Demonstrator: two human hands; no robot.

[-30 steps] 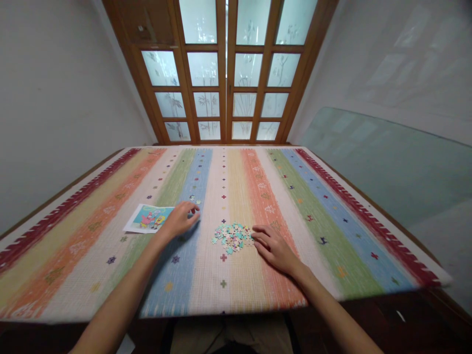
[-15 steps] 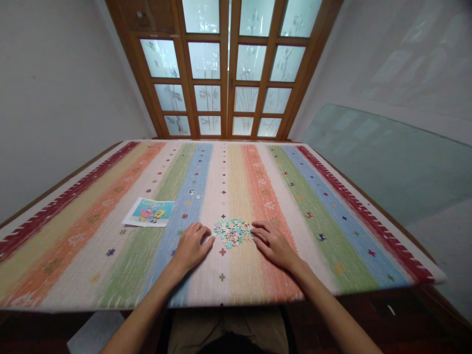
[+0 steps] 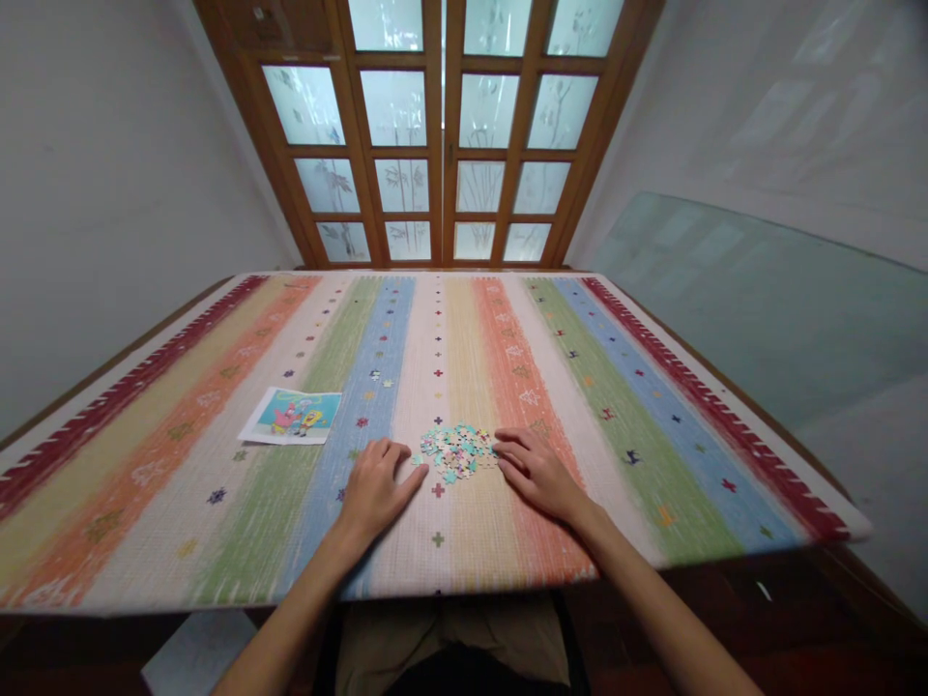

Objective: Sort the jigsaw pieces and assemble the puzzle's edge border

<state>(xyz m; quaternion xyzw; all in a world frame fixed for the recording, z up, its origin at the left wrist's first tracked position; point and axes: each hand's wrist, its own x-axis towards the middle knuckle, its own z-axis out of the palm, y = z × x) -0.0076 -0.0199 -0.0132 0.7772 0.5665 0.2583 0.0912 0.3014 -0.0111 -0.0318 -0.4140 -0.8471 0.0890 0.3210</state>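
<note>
A pile of small jigsaw pieces, mostly turquoise and pale, lies on the striped tablecloth. My left hand rests on the cloth at the pile's left side, thumb apart from the curled fingers, with nothing seen in it. At the right edge of the pile is my right hand, its fingers spread and the fingertips beside the outer pieces. Two loose pieces lie farther back on the blue stripe. A picture card with cartoon figures lies to the left.
Wooden doors with frosted panes stand behind the far table edge. A pale green glass-like panel is at the right wall. Below the near edge, a pale sheet shows at the lower left.
The camera view has shifted slightly. My left thumb has moved a little to the right, away from my fingers. My right hand stays at the pile's edge.
</note>
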